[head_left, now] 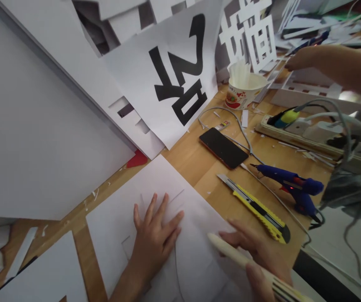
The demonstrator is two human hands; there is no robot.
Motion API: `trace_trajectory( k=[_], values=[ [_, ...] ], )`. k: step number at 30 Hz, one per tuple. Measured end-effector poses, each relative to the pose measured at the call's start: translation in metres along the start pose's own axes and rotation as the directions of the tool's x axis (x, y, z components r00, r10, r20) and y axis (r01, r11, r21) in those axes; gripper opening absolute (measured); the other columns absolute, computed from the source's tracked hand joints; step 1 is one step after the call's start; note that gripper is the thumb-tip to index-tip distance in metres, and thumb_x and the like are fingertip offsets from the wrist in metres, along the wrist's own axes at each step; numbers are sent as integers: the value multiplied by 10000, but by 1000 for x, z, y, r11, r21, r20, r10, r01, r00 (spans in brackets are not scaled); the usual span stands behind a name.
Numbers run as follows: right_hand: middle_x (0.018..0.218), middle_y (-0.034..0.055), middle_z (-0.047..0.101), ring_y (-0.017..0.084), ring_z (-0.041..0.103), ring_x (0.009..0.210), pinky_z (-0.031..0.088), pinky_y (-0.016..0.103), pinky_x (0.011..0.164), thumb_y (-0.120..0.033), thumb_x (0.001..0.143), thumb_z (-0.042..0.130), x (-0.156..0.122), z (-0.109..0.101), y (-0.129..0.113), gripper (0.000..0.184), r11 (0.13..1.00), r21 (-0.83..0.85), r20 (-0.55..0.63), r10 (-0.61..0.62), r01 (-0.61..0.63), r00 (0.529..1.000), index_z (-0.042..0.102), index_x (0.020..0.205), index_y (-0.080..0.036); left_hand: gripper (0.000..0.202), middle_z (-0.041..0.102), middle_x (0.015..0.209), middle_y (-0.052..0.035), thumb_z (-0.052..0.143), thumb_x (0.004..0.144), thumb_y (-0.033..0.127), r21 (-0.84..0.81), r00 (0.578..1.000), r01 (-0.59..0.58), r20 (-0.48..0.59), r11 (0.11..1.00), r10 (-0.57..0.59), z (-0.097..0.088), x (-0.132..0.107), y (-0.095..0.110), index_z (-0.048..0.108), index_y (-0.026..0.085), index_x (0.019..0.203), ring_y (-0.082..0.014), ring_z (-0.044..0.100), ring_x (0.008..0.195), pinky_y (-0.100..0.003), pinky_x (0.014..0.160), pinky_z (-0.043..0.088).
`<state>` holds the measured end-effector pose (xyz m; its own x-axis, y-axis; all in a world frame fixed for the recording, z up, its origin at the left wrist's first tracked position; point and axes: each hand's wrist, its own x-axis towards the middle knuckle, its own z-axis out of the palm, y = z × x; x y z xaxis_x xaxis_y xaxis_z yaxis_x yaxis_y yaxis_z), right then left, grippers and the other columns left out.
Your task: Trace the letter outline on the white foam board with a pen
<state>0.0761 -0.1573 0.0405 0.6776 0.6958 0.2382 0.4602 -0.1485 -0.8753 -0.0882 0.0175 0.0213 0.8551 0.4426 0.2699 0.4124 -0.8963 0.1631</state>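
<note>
My left hand (157, 237) lies flat with fingers spread on a white sheet of board (196, 247) that bears thin cut or drawn lines. At the lower right, my right hand (262, 256) is closed around a pale, tapered stick-like tool (230, 249). Its blunt tip points up and left over the sheet, and dark stripes run along its rear part; its exact kind is unclear. Just beyond that hand rests a yellow utility knife (255, 207) with its blade out. A blue hot glue gun (293, 182) lies to the right of the knife.
Behind the sheet stand a printed paper with black character strokes (189, 63) and large white panels (42, 113). A phone (223, 147), paper cup (245, 90), cables and power strip (302, 132) occupy the right side. Another person's arm (334, 63) reaches in at upper right.
</note>
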Motion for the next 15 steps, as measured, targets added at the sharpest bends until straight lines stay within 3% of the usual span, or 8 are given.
trace_trajectory(
  k=[2,3,5,8,11,15],
  values=[
    [741,3,733,152,710,659,560,220,597,-435,917,541,27,8,-11,233,999,17,33,-30,29,999,708,936,-273,311,500,1465,-159,560,947,291,-36,1000,12,-19,999,-13,1,1,0,651,369,1234,-382,421,1382,-764,1026,220],
    [719,-1,724,142,700,635,555,215,586,-401,921,547,39,15,-15,217,1000,20,114,20,-22,993,707,872,-263,304,505,1460,-165,562,947,307,-48,1000,15,-20,999,-16,2,2,0,654,362,1231,-379,447,1365,-757,1033,217],
    [584,-37,666,115,649,505,525,190,493,-412,940,518,58,31,-20,242,985,127,81,107,-116,991,695,893,-254,296,503,1459,-172,575,941,328,-65,1000,23,-16,998,-24,2,2,-1,661,353,1224,-363,474,1347,-732,1061,201],
    [687,-19,712,123,679,548,556,206,517,-378,915,563,69,53,-20,191,952,198,52,226,-232,973,676,982,-238,311,497,1465,-169,616,917,355,-114,1000,27,-8,993,-28,3,3,-3,662,350,1225,-327,447,1376,-673,1121,151],
    [649,-32,671,101,615,493,497,176,447,-278,818,673,67,67,-16,60,973,80,-13,219,-217,976,647,832,-226,362,507,1456,-171,652,890,369,-194,998,66,-3,979,-68,5,3,-5,647,346,1251,-307,414,1402,-637,1150,130],
    [600,-49,639,79,565,462,471,157,438,-201,809,675,63,72,-11,108,988,-67,-13,141,-142,990,606,730,-224,313,536,1434,-160,609,912,403,-212,995,91,-14,973,-96,11,1,-4,667,363,1217,-288,397,1414,-633,1151,139]
  ],
)
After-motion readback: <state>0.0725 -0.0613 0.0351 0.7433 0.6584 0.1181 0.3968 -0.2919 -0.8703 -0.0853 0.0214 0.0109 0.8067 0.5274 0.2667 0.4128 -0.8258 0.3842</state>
